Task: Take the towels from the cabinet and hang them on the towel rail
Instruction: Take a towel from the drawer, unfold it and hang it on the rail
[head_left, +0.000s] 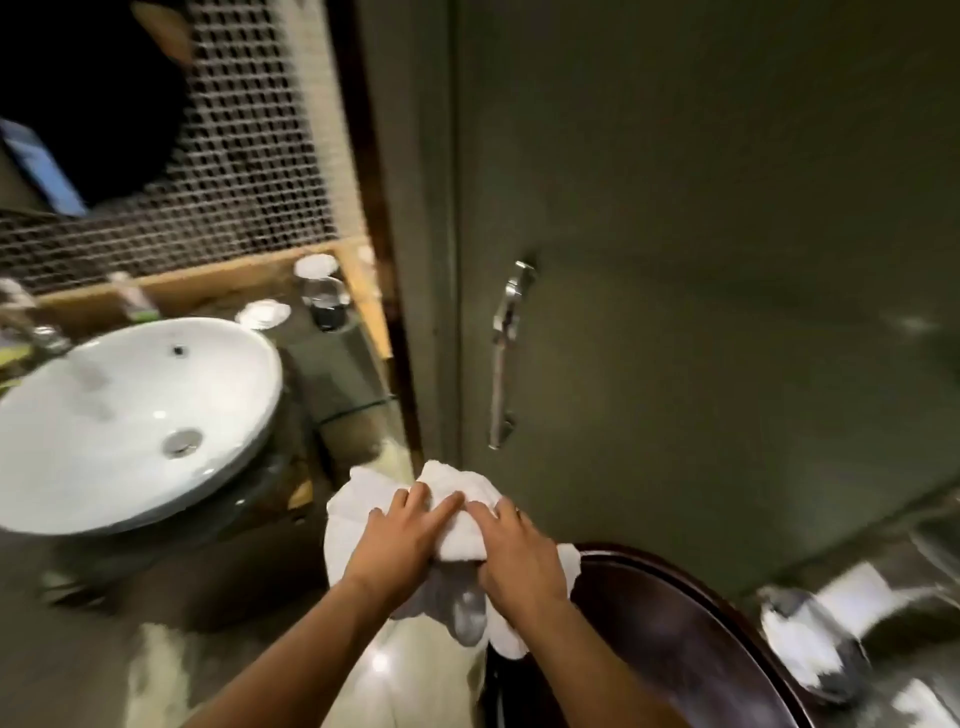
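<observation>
Dim, motion-blurred, wide-angle edge distortion.

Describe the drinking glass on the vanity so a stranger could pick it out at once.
Start at the round white basin on the left. Behind it and to its right, near the wooden-edged corner of the dark counter, stands the clear glass. Unlike the flat white disc lying beside it, it is upright and see-through, with a white cap on top.

Sink (130, 415) left, dark seat (675, 649) right.
</observation>
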